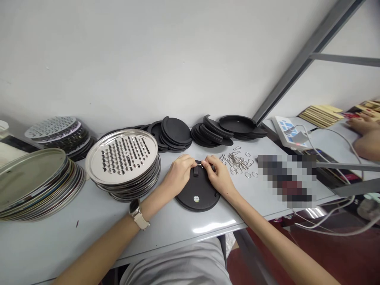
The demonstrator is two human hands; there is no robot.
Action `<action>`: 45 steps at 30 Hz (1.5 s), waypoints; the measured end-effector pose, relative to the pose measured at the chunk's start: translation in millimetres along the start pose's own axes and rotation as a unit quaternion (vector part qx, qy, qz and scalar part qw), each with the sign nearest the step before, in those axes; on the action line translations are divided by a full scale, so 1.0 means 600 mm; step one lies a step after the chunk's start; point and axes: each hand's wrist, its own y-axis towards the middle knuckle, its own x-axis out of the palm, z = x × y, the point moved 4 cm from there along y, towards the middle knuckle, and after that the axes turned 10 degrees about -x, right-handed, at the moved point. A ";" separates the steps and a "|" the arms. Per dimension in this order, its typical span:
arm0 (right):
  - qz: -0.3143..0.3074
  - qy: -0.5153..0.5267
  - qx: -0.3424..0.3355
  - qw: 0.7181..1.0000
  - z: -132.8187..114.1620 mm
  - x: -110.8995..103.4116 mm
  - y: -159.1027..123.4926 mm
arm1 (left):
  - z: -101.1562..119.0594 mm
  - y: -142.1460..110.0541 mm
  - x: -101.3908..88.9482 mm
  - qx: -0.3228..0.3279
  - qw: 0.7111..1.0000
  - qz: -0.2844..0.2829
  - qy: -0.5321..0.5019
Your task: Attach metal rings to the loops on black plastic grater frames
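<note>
Steel plates point(32, 184) with olive faces stood stacked at your far left, then a stack of perforated steel grater plates point(121, 156), with black rubber discs point(175, 132) piled behind. Your left hand point(179, 174), watch on its wrist, and your right hand point(215, 175) were both closed in a pinch on a small metal ring point(202, 165), at the short strap point(196, 171) of a black disc point(191, 200) lying flat on the grey table point(118, 233). Farther right lay a loose heap of metal rings point(237, 163), still unused, and a co-worker's hand point(362, 123).
</note>
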 end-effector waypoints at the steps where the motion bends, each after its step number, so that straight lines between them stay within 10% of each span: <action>1: 0.000 0.000 0.001 1.000 0.000 0.000 0.000 | 0.000 0.000 0.001 -0.001 1.000 -0.001 0.000; 30: 0.016 0.048 0.043 0.998 0.014 0.000 0.003 | -0.008 -0.021 0.001 -0.014 1.000 0.020 0.007; 45: -0.021 0.032 -0.066 0.997 -0.025 -0.006 0.003 | -0.010 -0.020 0.001 -0.023 0.999 0.024 0.002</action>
